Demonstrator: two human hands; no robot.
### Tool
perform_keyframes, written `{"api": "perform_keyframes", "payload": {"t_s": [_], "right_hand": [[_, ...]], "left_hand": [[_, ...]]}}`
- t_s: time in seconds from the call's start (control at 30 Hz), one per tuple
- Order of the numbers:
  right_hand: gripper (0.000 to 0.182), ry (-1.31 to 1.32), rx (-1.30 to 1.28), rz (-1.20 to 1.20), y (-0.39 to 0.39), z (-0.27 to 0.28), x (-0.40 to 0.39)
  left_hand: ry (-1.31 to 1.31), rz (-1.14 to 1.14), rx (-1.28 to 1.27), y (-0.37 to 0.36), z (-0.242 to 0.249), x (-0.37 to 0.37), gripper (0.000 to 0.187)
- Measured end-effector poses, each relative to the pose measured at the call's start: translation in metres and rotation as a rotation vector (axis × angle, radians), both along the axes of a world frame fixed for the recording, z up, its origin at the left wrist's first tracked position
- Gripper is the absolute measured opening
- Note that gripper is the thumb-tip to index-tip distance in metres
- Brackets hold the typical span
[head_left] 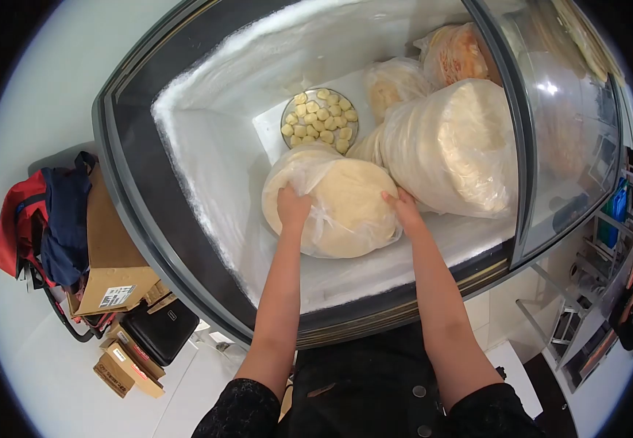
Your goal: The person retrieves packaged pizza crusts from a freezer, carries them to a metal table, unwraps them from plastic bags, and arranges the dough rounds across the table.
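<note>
Inside a frosted chest freezer (207, 153), a plastic bag of round, flat, pale dough discs (353, 201) lies low in front of me. My left hand (294, 206) is closed on the bag's plastic at its left part. At the bag's right edge, my right hand (402, 209) grips the side, with the thumb on top and the other fingers partly hidden. Just behind the bag sits a round metal tray (287, 117) with several small pale dough pieces. A larger bag of stacked discs (455, 146) leans to the right.
Two more bags, one pale (395, 84) and one orange-red (456, 55), lie at the back right. A glass lid (561, 131) covers the freezer's right end. Cardboard boxes (116, 248) stand outside on the left, and a metal ladder (586, 292) on the right.
</note>
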State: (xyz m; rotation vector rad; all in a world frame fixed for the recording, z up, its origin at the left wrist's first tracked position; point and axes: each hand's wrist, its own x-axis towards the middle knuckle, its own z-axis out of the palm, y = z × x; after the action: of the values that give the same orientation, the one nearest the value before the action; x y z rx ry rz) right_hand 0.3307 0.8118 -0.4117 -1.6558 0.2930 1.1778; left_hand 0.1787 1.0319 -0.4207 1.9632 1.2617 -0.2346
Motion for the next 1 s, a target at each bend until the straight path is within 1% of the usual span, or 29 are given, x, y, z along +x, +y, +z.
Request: {"api": "perform_keyframes", "payload": {"t_s": [0.03, 0.07, 0.13, 0.2, 0.27, 0.3, 0.33, 0.37, 0.4, 0.47, 0.5, 0.53, 0.57, 0.6, 0.63, 0.67, 0.7, 0.73, 0.77, 0.8, 0.83, 0.87, 0.9, 0.93, 0.97, 1.0], "right_hand": [[0.046, -0.094, 0.003, 0.049, 0.002, -0.007, -0.001], [0.046, -0.187, 0.005, 0.099, 0.002, -0.013, -0.001], [0.048, -0.211, -0.038, 0.148, 0.006, -0.008, 0.003], [0.050, -0.232, -0.070, 0.194, 0.009, -0.002, 0.004], [0.054, -0.227, 0.022, 0.148, 0.008, 0.008, 0.004], [0.054, -0.224, 0.021, 0.147, 0.005, 0.017, 0.006], [0.056, -0.151, 0.014, 0.279, -0.001, 0.026, 0.009], [0.059, -0.078, 0.006, 0.412, -0.005, 0.034, 0.012], [0.059, -0.080, 0.002, 0.415, -0.009, 0.034, 0.014], [0.055, -0.115, -0.039, 0.731, -0.010, 0.034, 0.019], [0.055, -0.117, -0.035, 0.731, -0.004, 0.034, 0.023], [0.059, -0.081, 0.008, 0.693, 0.008, 0.035, 0.029], [0.063, -0.044, 0.049, 0.655, 0.020, 0.035, 0.035], [0.063, -0.044, 0.050, 0.653, 0.034, 0.034, 0.042], [0.067, -0.088, -0.007, 0.703, 0.050, 0.032, 0.047], [0.072, -0.131, -0.064, 0.753, 0.062, 0.032, 0.051], [0.072, -0.123, -0.065, 0.750, 0.069, 0.032, 0.052], [0.069, -0.147, -0.109, 0.956, 0.075, 0.033, 0.054], [0.067, -0.176, -0.154, 1.163, 0.079, 0.037, 0.057], [0.067, -0.181, -0.156, 1.163, 0.076, 0.038, 0.055], [0.062, -0.189, -0.066, 1.010, 0.067, 0.039, 0.046], [0.058, -0.195, 0.021, 0.861, 0.058, 0.041, 0.038], [0.058, -0.195, 0.019, 0.870, 0.047, 0.043, 0.032], [0.056, -0.208, 0.005, 0.763, 0.035, 0.046, 0.028], [0.053, -0.222, -0.007, 0.655, 0.023, 0.049, 0.025], [0.053, -0.227, -0.007, 0.660, 0.010, 0.053, 0.025]], "left_hand": [[0.030, 0.093, 0.089, -0.004, 0.003, 0.001, 0.061], [0.033, 0.094, 0.086, -0.006, 0.006, 0.003, 0.061], [0.006, 0.174, 0.115, -0.009, 0.013, 0.006, 0.053], [-0.025, 0.150, 0.164, -0.008, 0.009, 0.005, 0.051], [-0.060, 0.120, 0.214, -0.002, 0.000, 0.007, 0.049], [-0.061, 0.070, 0.232, 0.001, -0.003, 0.010, 0.045], [-0.063, 0.022, 0.247, 0.002, -0.002, 0.013, 0.042], [-0.063, 0.024, 0.243, 0.000, 0.000, 0.015, 0.042], [-0.087, 0.020, 0.209, -0.001, 0.004, 0.021, 0.040], [-0.113, 0.018, 0.181, -0.002, 0.010, 0.025, 0.038], [-0.178, 0.058, 0.190, -0.006, 0.004, 0.017, 0.037], [-0.241, 0.097, 0.198, -0.008, 0.004, 0.013, 0.035], [-0.240, 0.095, 0.200, -0.009, 0.003, 0.008, 0.035], [-0.214, 0.141, 0.153, -0.010, 0.007, 0.006, 0.034], [-0.186, 0.186, 0.103, -0.011, 0.010, 0.006, 0.032], [-0.181, 0.184, 0.102, -0.013, 0.011, 0.008, 0.032], [-0.227, 0.097, 0.205, -0.016, 0.014, 0.013, 0.030], [-0.274, 0.008, 0.307, -0.019, 0.019, 0.018, 0.028], [-0.275, 0.007, 0.307, -0.023, 0.023, 0.026, 0.028], [-0.270, -0.064, 0.358, -0.025, 0.039, 0.041, 0.028], [-0.264, -0.132, 0.408, -0.026, 0.049, 0.050, 0.029], [-0.266, -0.124, 0.406, -0.023, 0.056, 0.057, 0.029], [-0.148, -0.149, 0.282, -0.018, 0.059, 0.062, 0.028], [-0.033, -0.172, 0.160, -0.013, 0.058, 0.063, 0.029], [-0.037, -0.163, 0.162, -0.006, 0.056, 0.060, 0.029], [0.006, -0.086, 0.105, 0.003, 0.048, 0.051, 0.029]]}}
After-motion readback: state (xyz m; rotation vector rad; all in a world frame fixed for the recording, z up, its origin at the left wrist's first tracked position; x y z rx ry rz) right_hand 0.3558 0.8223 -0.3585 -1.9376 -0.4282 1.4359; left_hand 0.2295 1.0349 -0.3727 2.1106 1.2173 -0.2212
